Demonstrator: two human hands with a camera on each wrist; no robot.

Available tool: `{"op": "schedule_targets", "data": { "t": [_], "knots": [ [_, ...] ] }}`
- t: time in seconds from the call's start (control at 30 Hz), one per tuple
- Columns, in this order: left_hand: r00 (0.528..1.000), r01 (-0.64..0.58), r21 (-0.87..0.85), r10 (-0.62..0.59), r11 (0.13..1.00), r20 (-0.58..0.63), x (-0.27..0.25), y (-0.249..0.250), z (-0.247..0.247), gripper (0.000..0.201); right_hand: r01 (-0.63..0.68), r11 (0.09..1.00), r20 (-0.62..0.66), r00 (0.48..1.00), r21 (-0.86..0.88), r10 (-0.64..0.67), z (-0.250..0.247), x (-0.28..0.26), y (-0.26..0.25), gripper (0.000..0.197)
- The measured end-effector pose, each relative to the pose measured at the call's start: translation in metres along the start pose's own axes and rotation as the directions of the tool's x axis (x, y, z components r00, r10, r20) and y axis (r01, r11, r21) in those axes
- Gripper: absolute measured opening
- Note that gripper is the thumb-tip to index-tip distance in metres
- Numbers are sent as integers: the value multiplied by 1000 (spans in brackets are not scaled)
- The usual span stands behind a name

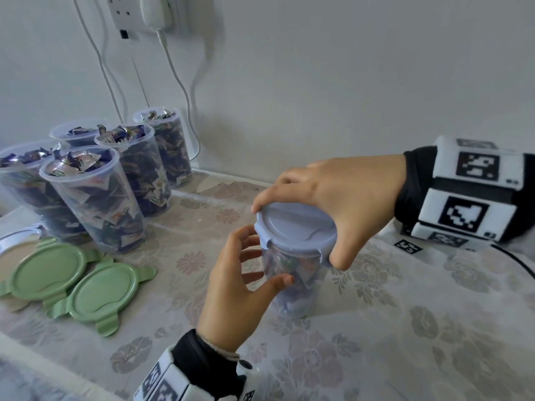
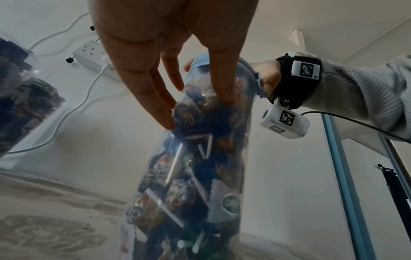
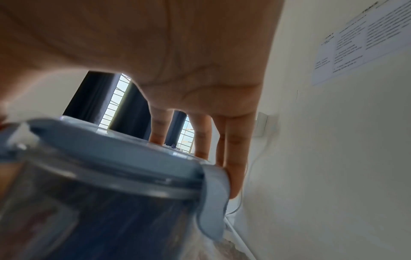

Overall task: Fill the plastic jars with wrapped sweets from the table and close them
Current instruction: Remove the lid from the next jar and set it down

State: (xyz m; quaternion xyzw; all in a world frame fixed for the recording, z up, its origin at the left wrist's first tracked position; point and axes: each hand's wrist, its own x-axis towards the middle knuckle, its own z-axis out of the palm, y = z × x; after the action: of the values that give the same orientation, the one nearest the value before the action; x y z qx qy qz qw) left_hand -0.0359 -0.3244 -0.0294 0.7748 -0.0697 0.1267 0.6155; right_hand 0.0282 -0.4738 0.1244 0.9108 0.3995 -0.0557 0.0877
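Observation:
A clear plastic jar (image 1: 298,287) full of wrapped sweets stands upright mid-table with a lilac lid (image 1: 295,224) on it. My right hand (image 1: 333,204) reaches over from the right and grips the lid's rim, thumb at the near side, fingers at the far side. My left hand (image 1: 249,273) holds the jar's wall below the lid, thumb in front. In the left wrist view my fingers (image 2: 153,98) lie against the jar (image 2: 195,158). The right wrist view shows the lid (image 3: 115,154) and a clip tab (image 3: 213,198) under my fingertips.
Several uncovered jars (image 1: 95,198) filled with sweets stand at the back left by the wall. Two green lids (image 1: 75,285) and a lilac lid (image 1: 14,235) lie in front of them. Cables (image 1: 176,79) hang from a wall socket (image 1: 136,13). The tablecloth (image 1: 405,328) is flowered.

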Motion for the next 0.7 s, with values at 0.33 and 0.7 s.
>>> {"op": "schedule_targets", "data": {
  "t": [0.33,0.7],
  "knots": [
    [999,7,11,-7,1000,35,2,1,1,59,-26,997,228,974,71,9,-4,-5,-4,100],
    [993,70,-57,-64,996,103,2,1,0,52,-9,1000,220,975,22,4,-1,-2,5,99]
  ]
}}
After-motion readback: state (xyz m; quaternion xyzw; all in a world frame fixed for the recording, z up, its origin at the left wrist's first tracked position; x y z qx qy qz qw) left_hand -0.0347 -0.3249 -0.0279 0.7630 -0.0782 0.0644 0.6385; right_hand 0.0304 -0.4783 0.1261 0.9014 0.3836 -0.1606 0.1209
